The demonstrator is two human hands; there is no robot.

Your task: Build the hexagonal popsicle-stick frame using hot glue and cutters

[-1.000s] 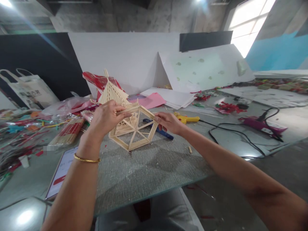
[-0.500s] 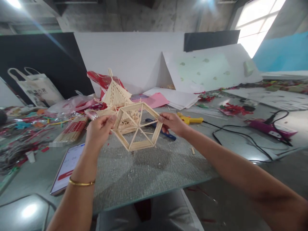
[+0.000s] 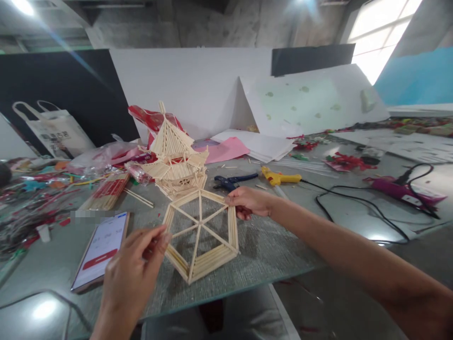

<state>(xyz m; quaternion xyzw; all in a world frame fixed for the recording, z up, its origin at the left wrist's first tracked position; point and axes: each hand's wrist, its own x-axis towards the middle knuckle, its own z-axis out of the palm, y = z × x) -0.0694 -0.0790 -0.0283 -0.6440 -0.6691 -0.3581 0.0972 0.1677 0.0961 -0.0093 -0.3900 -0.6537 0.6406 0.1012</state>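
A hexagonal frame of thin wooden sticks (image 3: 212, 259) with spokes meeting at its centre is low over the table, tilted; I cannot tell whether it touches the tabletop. My right hand (image 3: 249, 202) pinches its upper right side between thumb and fingers. At its left corner, my left hand (image 3: 136, 264) has thumb and fingertips closed on the edge. Just behind the frame stands a tiered stick pagoda (image 3: 173, 141) with a pointed roof. Blue-handled cutters (image 3: 235, 179) lie beyond my right hand, beside a yellow glue gun (image 3: 279, 177).
A phone (image 3: 101, 250) lies left of my left hand. Behind it are a pack of sticks (image 3: 106, 191) and two loose sticks (image 3: 139, 197). A purple tool (image 3: 399, 191) with a black cable rests at right. White sheets (image 3: 258, 144) and pink paper (image 3: 226, 150) lie at the back.
Both hands have brought the hexagonal frame down and nearer to me, uncovering the pagoda's lower tier and the cutters. My left hand has moved farther down than my right.
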